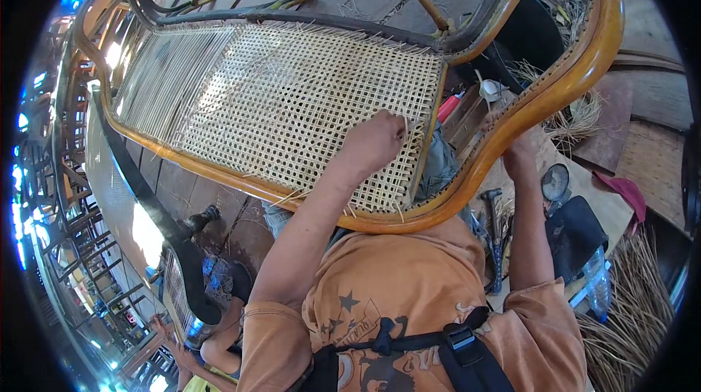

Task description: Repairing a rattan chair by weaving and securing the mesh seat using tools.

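Our left hand (pixel 376 140) curls closed over the woven cane (pixel 292 85); we cannot tell its hold or our right hand's (pixel 517 154) grip. Pulling too hard could snap it.

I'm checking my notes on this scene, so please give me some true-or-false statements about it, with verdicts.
1. The left hand is at the woven cane panel. True.
2. The curved frame is painted white. False: the curved frame is glossy orange-brown.
3. The right hand is partly hidden by the frame. True.
4. The hammer lies on the person's left. False: the hammer lies on the right.
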### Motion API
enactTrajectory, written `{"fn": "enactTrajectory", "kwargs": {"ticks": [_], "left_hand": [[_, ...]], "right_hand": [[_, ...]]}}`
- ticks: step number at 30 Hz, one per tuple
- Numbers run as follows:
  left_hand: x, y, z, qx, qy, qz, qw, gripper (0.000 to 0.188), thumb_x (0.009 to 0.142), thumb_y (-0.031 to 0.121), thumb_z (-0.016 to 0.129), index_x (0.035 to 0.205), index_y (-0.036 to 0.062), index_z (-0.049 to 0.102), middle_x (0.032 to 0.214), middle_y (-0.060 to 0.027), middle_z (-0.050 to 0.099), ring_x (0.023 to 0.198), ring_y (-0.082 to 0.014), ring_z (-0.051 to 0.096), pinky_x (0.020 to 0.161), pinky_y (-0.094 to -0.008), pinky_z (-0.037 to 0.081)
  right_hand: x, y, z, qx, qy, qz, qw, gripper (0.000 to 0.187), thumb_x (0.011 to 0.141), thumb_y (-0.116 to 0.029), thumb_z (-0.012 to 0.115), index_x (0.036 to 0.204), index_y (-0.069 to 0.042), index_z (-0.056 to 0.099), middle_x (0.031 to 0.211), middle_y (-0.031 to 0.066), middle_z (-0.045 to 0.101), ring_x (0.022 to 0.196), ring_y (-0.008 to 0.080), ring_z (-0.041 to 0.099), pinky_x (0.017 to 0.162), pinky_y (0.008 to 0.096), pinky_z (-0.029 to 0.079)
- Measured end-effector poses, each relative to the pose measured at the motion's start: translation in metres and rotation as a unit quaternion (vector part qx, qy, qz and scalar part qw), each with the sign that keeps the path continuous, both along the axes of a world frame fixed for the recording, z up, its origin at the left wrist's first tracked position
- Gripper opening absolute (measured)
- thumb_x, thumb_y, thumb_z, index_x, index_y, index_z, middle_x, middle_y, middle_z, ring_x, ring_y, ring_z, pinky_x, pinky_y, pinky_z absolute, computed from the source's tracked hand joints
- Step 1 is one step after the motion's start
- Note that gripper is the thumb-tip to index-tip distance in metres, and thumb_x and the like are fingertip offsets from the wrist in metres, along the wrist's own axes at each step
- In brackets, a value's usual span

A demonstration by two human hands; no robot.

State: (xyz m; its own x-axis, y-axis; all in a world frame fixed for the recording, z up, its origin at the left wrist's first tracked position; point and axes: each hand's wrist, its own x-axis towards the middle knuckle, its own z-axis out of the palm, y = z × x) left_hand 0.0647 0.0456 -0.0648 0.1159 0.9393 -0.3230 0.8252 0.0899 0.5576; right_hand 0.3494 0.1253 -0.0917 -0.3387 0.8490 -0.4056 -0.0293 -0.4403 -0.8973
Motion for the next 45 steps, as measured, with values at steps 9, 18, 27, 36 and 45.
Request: {"fn": "enactTrajectory", "kwargs": {"ticks": [9, 18, 27, 36, 45], "left_hand": [[0.037, -0.006, 0.056, -0.032, -0.053, 0.066, 0.996, 0.021, 0.086, 0.024, 0.052, 0.097, 0.0079, 0.061, 0.093, -0.0120, 0.060, 0.085, -0.0322, 0.060, 0.071, -0.0415, 0.049], [0.197, -0.067, 0.076, -0.014, -0.118, -0.375, 0.919, 0.017, 0.074, 0.013, 0.059, 0.084, 0.0021, 0.067, 0.075, -0.0143, 0.066, 0.073, -0.0290, 0.066, 0.061, -0.0401, 0.053], [0.073, -0.071, 0.113, 0.083, -0.133, 0.031, 0.987, 0.027, 0.087, 0.024, 0.055, 0.104, 0.0023, 0.057, 0.095, -0.0143, 0.062, 0.082, -0.0289, 0.063, 0.070, -0.0366, 0.052], [-0.035, 0.049, 0.061, -0.003, -0.092, 0.170, 0.981, 0.040, 0.089, 0.033, 0.050, 0.107, -0.0005, 0.061, 0.091, -0.0192, 0.065, 0.083, -0.0327, 0.063, 0.075, -0.0390, 0.049], [-0.035, 0.057, 0.032, -0.043, 0.007, 0.050, 0.998, 0.034, 0.085, 0.031, 0.054, 0.085, -0.0011, 0.063, 0.076, -0.0202, 0.062, 0.074, -0.0372, 0.061, 0.070, -0.0452, 0.046]], "right_hand": [[0.014, -0.043, 0.037, -0.058, -0.034, -0.171, 0.983, 0.012, 0.092, -0.017, 0.053, 0.094, -0.007, 0.058, 0.071, -0.0026, 0.055, 0.054, 0.0026, 0.043, 0.046, 0.0178, 0.030], [0.136, -0.058, 0.135, 0.325, -0.517, -0.127, 0.782, 0.021, 0.093, -0.016, 0.052, 0.108, -0.003, 0.061, 0.086, -0.0043, 0.057, 0.069, 0.0028, 0.046, 0.060, 0.0165, 0.037], [0.048, -0.055, 0.150, 0.143, -0.440, 0.302, 0.833, 0.019, 0.083, -0.010, 0.053, 0.094, 0.000, 0.063, 0.078, 0.0164, 0.063, 0.073, 0.0235, 0.062, 0.068, 0.0317, 0.046], [-0.069, 0.075, 0.012, 0.099, -0.209, 0.253, 0.939, 0.023, 0.089, -0.021, 0.057, 0.101, -0.003, 0.066, 0.065, -0.0031, 0.052, 0.052, 0.0055, 0.045, 0.045, 0.0210, 0.033], [-0.135, 0.070, 0.002, 0.010, -0.045, 0.434, 0.900, 0.017, 0.090, -0.020, 0.059, 0.090, -0.005, 0.067, 0.060, -0.0037, 0.054, 0.051, 0.0039, 0.044, 0.046, 0.0208, 0.034]]}}
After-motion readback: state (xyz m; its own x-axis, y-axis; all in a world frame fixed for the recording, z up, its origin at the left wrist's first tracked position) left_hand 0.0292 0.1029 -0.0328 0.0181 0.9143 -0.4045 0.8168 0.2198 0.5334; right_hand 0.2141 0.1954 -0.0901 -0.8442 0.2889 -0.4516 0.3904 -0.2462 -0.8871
